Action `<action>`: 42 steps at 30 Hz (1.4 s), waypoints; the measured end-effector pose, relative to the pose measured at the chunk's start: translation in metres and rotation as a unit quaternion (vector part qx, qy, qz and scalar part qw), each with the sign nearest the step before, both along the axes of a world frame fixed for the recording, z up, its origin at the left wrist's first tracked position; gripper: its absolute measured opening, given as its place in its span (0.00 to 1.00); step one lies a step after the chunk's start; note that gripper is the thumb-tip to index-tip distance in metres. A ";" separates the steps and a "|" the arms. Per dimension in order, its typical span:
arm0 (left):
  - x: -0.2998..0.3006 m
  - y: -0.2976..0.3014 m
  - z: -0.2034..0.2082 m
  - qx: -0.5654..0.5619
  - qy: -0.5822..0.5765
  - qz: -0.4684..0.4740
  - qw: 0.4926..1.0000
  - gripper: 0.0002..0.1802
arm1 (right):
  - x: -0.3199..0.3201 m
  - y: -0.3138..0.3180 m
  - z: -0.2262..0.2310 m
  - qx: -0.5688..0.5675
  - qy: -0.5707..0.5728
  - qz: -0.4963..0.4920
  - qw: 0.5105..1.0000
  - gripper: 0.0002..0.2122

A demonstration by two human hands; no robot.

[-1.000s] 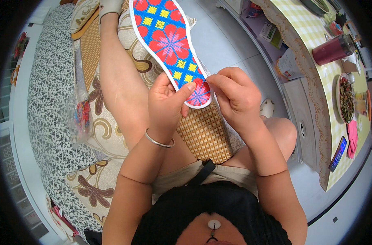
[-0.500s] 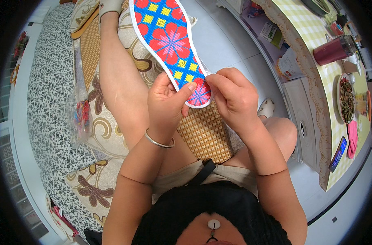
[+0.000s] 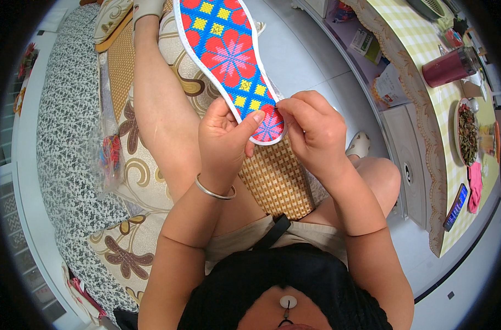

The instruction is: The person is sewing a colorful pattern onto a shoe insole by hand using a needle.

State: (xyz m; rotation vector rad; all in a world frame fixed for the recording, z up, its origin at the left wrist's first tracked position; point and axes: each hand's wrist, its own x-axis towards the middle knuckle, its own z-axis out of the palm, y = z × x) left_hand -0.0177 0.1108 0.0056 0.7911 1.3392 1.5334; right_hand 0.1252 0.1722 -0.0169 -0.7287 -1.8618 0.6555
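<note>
An embroidered insole [image 3: 228,60] with red and pink flowers, blue ground, yellow squares and a white border is held up over my lap, its heel end toward me. My left hand [image 3: 226,129] grips the heel from the left, thumb on the patterned face and fingers behind. At the heel's right edge, my right hand [image 3: 311,124] is closed in a pinch, thumb and forefinger together against the border. Whatever is between those fingertips is too small to make out.
A woven basket-pattern surface [image 3: 278,181] lies between my thighs. Beside my left leg, a clear bag [image 3: 110,157] holds colourful threads on the patterned sofa cover. The checked table at right bears a dark red cup [image 3: 451,67], a plate of food [image 3: 466,132], a pink cloth [image 3: 474,187] and a phone [image 3: 455,207].
My right hand has shifted very slightly to the left, still pinching at the insole's edge. My left hand keeps its grip in the same place.
</note>
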 end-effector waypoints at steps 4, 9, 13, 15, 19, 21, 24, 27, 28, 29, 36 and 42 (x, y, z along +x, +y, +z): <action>0.000 -0.001 -0.001 -0.002 0.012 0.002 1.000 0.11 | -0.001 0.000 0.000 0.018 -0.013 -0.003 1.000 0.10; 0.004 -0.003 -0.001 0.017 0.068 0.005 0.998 0.11 | -0.001 -0.002 0.002 0.052 -0.058 -0.007 0.997 0.09; 0.002 -0.007 -0.024 0.110 0.245 0.007 0.963 0.10 | -0.002 -0.006 -0.001 0.075 -0.083 -0.013 0.994 0.08; 0.005 -0.004 -0.020 0.119 0.265 0.008 0.957 0.09 | -0.003 -0.006 -0.006 0.071 -0.084 -0.019 0.994 0.09; 0.010 -0.001 -0.005 0.072 0.141 0.029 0.987 0.07 | -0.006 -0.006 -0.004 0.053 -0.025 -0.057 0.997 0.09; 0.007 -0.001 -0.003 0.059 0.120 0.040 0.990 0.07 | -0.004 -0.006 0.005 0.057 -0.016 -0.079 0.995 0.09; 0.004 -0.001 -0.003 0.053 0.108 0.041 0.992 0.07 | 0.001 -0.004 0.004 0.069 -0.020 -0.078 0.994 0.08; 0.003 -0.003 -0.008 0.061 0.118 0.022 0.991 0.08 | -0.001 -0.004 0.003 0.082 -0.015 -0.069 0.994 0.08; 0.003 -0.004 -0.008 0.060 0.127 0.013 0.990 0.08 | -0.002 -0.004 0.001 0.086 -0.008 -0.066 0.994 0.08; 0.002 -0.004 -0.009 0.059 0.136 0.005 0.989 0.08 | -0.003 -0.003 -0.002 0.083 -0.009 -0.062 0.995 0.07; -0.003 0.001 -0.007 0.046 0.024 0.015 0.999 0.10 | -0.001 -0.001 0.004 -0.160 0.103 -0.013 0.982 0.04; -0.011 0.005 -0.010 0.031 -0.148 -0.082 0.985 0.09 | 0.009 0.011 -0.001 -0.604 0.261 0.205 0.725 0.05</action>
